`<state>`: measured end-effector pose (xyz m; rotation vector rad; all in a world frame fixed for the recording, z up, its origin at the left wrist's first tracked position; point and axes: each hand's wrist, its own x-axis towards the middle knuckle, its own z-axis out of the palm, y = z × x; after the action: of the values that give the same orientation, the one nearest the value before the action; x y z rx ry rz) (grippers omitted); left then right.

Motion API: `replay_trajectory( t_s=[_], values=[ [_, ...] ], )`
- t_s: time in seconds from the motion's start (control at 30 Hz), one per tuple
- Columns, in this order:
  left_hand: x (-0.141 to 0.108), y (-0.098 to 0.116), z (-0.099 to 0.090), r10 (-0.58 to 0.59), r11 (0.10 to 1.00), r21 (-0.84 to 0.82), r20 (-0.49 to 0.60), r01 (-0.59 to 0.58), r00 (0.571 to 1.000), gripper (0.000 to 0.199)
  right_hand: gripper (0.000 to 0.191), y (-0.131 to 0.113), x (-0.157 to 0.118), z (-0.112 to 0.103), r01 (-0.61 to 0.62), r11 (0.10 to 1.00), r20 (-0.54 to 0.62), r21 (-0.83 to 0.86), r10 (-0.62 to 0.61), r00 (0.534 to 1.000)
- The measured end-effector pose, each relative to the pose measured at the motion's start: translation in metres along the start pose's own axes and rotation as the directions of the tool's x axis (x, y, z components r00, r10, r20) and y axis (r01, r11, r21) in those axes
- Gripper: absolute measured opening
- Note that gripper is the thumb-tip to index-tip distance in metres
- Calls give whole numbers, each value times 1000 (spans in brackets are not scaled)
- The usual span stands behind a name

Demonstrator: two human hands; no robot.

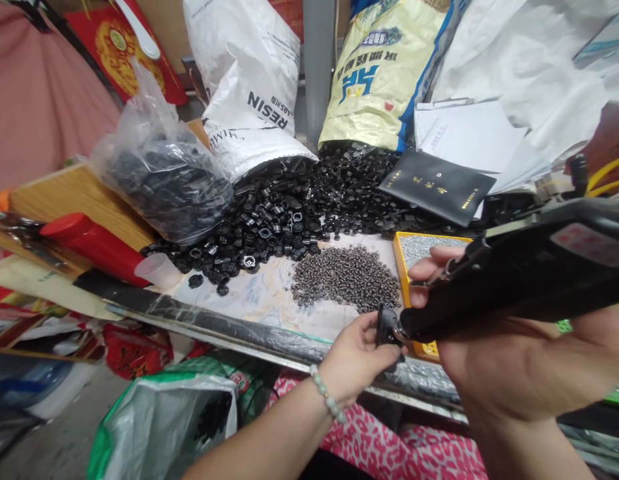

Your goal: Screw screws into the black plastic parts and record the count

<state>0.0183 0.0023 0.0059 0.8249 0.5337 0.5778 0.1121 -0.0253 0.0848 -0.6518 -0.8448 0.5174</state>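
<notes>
We saw the small black part [388, 327] at the front edge of the table [239, 293], pinched in the left hand [357, 357]. This grip was closed, with the thumb on the near side and the fingers behind; how firmly it pressed, we could not tell. In the right hand [529, 360] we observed a black handheld tool [509, 267], laid across the palm with fingers curled round its far side. This second grip was likewise closed.

The chief relation was one of alignment. The tool's long axis sloped from upper right to lower left, and its metal tip [400, 330] pointed at the part, which stood roughly upright across that line. We found tip and part together at the right side of the left hand, but could not tell whether the tip was seated in the part. The left hand was the nearer to the part, since it held it; the right hand lay beyond the tip, to the right.

Just behind the part we noted a heap of small metal pieces [347, 277], and beside it a yellow-rimmed tray [403, 263], partly hidden by the right fingers. Farther back lay a larger pile of black parts [269, 227].
</notes>
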Motion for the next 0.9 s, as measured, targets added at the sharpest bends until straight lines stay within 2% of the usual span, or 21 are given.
replay_trajectory(
  t_s=[0.1,0.27,0.5,0.7,0.9],
  values=[
    [0,-1,-1,10,1000,6,-1,-10,1000,54,46,1,1,-2,27,1000,7,-14,-26,1000],
    [0,-1,-1,11,1000,2,4,-11,1000,54,35,3,1,-1,117,993,-6,-24,-117,993],
    [0,0,0,16,1000,1,-1,-16,1000,51,48,2,0,4,4,1000,-51,0,-4,999],
    [0,-2,-1,9,1000,12,-5,-9,1000,54,38,-3,-3,0,-142,988,-66,53,145,987],
    [0,-1,-1,25,1000,5,1,-25,1000,52,34,-4,0,8,-71,997,-102,24,73,992]
  ],
)
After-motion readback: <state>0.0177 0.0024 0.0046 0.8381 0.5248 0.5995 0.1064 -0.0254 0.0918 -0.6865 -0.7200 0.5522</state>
